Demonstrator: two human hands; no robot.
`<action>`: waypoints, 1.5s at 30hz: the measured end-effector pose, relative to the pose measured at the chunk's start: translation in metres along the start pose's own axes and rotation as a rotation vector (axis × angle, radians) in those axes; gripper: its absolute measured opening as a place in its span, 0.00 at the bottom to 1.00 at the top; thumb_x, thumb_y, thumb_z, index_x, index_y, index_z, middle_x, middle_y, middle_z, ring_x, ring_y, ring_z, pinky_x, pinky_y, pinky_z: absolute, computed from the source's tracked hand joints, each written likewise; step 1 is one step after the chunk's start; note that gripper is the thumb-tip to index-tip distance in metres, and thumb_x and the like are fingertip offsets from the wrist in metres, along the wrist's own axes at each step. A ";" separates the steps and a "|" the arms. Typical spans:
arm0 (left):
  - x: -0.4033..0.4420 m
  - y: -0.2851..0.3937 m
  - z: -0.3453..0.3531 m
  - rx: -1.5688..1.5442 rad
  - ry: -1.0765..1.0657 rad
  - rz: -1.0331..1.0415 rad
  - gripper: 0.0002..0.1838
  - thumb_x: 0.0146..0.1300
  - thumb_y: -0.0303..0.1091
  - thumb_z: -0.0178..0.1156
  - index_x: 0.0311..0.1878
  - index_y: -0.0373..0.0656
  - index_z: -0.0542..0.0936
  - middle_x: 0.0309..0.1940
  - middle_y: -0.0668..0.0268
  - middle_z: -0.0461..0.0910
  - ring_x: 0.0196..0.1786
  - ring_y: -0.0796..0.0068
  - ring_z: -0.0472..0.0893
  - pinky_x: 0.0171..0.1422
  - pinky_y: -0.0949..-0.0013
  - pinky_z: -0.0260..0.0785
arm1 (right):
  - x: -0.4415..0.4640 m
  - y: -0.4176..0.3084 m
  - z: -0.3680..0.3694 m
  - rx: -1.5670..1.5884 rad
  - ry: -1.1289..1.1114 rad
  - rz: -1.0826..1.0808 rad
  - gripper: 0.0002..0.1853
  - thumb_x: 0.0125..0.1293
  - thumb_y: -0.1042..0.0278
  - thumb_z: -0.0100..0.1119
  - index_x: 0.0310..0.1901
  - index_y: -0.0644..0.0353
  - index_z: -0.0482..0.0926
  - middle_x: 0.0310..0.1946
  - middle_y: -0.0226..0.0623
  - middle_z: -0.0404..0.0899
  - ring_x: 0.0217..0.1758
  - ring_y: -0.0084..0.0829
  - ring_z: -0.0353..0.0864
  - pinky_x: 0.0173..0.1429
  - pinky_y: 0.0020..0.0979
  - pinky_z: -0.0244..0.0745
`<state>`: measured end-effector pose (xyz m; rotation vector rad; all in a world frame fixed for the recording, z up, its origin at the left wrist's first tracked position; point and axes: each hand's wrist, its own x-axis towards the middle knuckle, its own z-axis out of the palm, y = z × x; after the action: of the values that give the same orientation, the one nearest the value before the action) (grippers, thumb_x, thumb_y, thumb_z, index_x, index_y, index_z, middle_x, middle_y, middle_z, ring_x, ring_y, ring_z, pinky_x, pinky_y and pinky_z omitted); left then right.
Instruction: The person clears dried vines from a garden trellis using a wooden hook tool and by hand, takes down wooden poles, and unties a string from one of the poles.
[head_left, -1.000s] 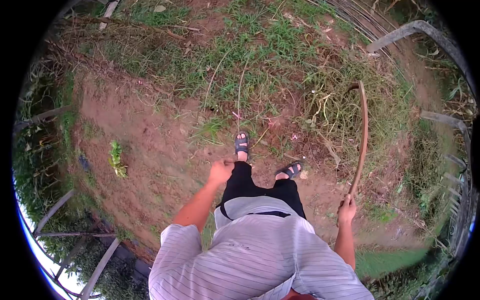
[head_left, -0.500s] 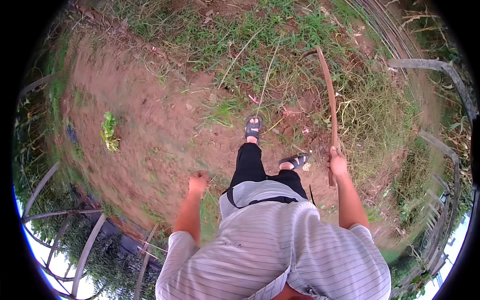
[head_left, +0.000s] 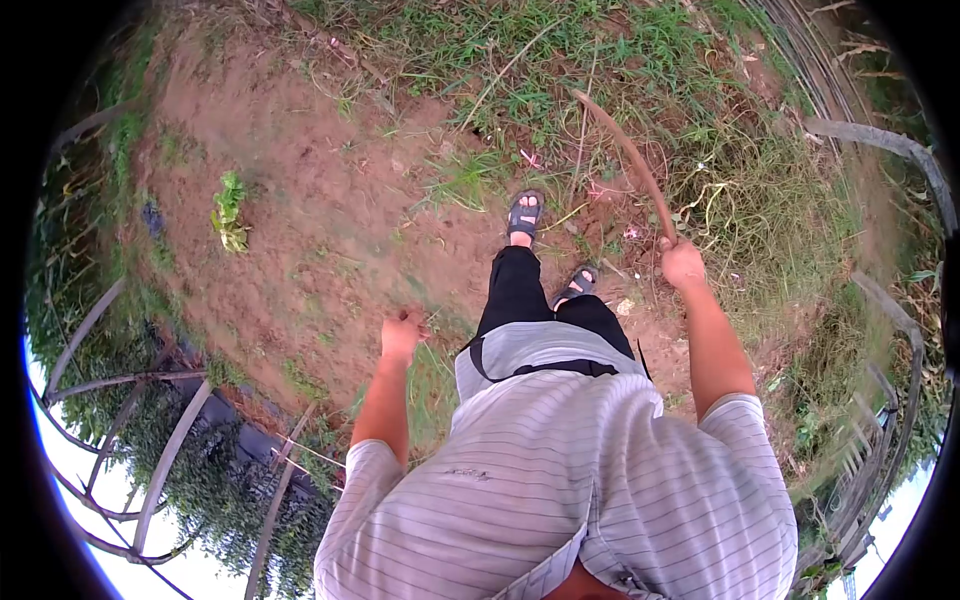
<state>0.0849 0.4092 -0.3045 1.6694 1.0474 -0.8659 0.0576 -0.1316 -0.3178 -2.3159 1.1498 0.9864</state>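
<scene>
My right hand (head_left: 683,262) is closed around the wooden handle of a hoe (head_left: 638,165). The long, brown, slightly bowed handle reaches forward and left from my fist, over the weeds beyond my feet. Its head cannot be made out against the grass. My left hand (head_left: 402,333) hangs at my left side over bare soil, its fingers curled. Whether something small is inside them is hidden. Below the hoe lie pulled weeds and dry stems (head_left: 715,185).
Green grass (head_left: 480,55) covers the ground ahead. A leafy plant (head_left: 229,212) grows from the reddish soil on the left. Thin poles (head_left: 815,60) lie at the upper right. Curved grey posts (head_left: 890,140) stand along both sides. My sandalled feet (head_left: 524,215) are apart.
My right hand has moved forward with the hoe, whose far end has swung left. My right foot has shifted forward and turned. My left hand has risen slightly.
</scene>
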 end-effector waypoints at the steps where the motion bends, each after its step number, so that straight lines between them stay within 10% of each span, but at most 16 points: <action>1: -0.005 -0.008 0.001 -0.012 0.007 0.006 0.08 0.66 0.30 0.58 0.43 0.35 0.79 0.25 0.65 0.77 0.21 0.74 0.77 0.24 0.70 0.67 | -0.002 0.028 0.006 0.016 0.078 -0.036 0.24 0.72 0.47 0.50 0.49 0.63 0.79 0.42 0.56 0.82 0.48 0.53 0.81 0.54 0.47 0.75; 6: -0.040 -0.060 0.011 -0.062 -0.025 0.021 0.05 0.64 0.28 0.56 0.37 0.37 0.77 0.24 0.66 0.77 0.21 0.76 0.75 0.24 0.71 0.66 | -0.057 0.143 0.010 0.542 0.043 0.004 0.18 0.74 0.49 0.52 0.40 0.57 0.76 0.21 0.32 0.75 0.18 0.28 0.73 0.22 0.31 0.67; 8: -0.049 -0.080 0.020 0.070 0.010 -0.007 0.04 0.63 0.27 0.56 0.34 0.37 0.76 0.23 0.66 0.76 0.21 0.76 0.74 0.25 0.71 0.67 | -0.094 0.169 0.005 0.901 -0.026 0.027 0.15 0.74 0.51 0.54 0.35 0.53 0.72 0.17 0.20 0.63 0.13 0.14 0.56 0.16 0.22 0.49; 16: -0.071 -0.072 0.061 0.162 -0.033 0.227 0.08 0.63 0.30 0.58 0.41 0.35 0.80 0.25 0.65 0.78 0.23 0.74 0.78 0.28 0.70 0.73 | -0.168 0.275 0.071 1.136 0.040 0.014 0.16 0.71 0.53 0.60 0.32 0.53 0.70 0.17 0.22 0.67 0.14 0.16 0.63 0.17 0.23 0.58; 24: -0.110 -0.077 0.062 0.221 -0.045 0.369 0.10 0.63 0.31 0.60 0.43 0.33 0.80 0.26 0.64 0.79 0.23 0.73 0.78 0.30 0.67 0.74 | -0.200 0.388 0.188 0.609 0.109 0.293 0.17 0.66 0.56 0.62 0.38 0.66 0.79 0.23 0.36 0.78 0.20 0.29 0.75 0.26 0.36 0.69; 45: -0.129 -0.174 -0.015 0.006 0.002 0.187 0.07 0.63 0.29 0.59 0.41 0.35 0.80 0.25 0.65 0.78 0.23 0.72 0.79 0.28 0.67 0.73 | -0.159 0.278 0.140 0.604 -0.103 0.273 0.17 0.63 0.59 0.61 0.34 0.70 0.80 0.22 0.41 0.77 0.22 0.34 0.77 0.26 0.38 0.70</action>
<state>-0.1231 0.4231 -0.2453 1.7420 0.8741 -0.7460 -0.2922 -0.1285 -0.3037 -1.6468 1.4968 0.7010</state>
